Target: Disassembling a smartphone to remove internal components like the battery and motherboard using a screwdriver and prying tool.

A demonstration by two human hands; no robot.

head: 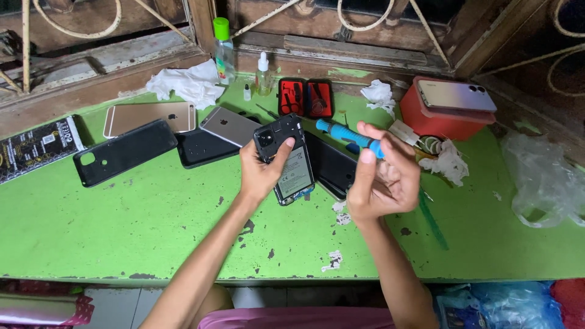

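two hands: left hand (261, 172) grips opened phone (289, 159); right hand (382, 180), ribbed blue screwdriver (348, 136)

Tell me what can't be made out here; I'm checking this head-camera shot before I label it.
- Opened phone: the left hand covers its left edge; its inner parts are too small to tell.
- Blue screwdriver: the right hand hides its tip end.
- Red tool case: the tools inside are too small to identify.
- Black phone under the opened one: mostly hidden by it and the right hand.
- Plastic bag: cut off by the right edge.
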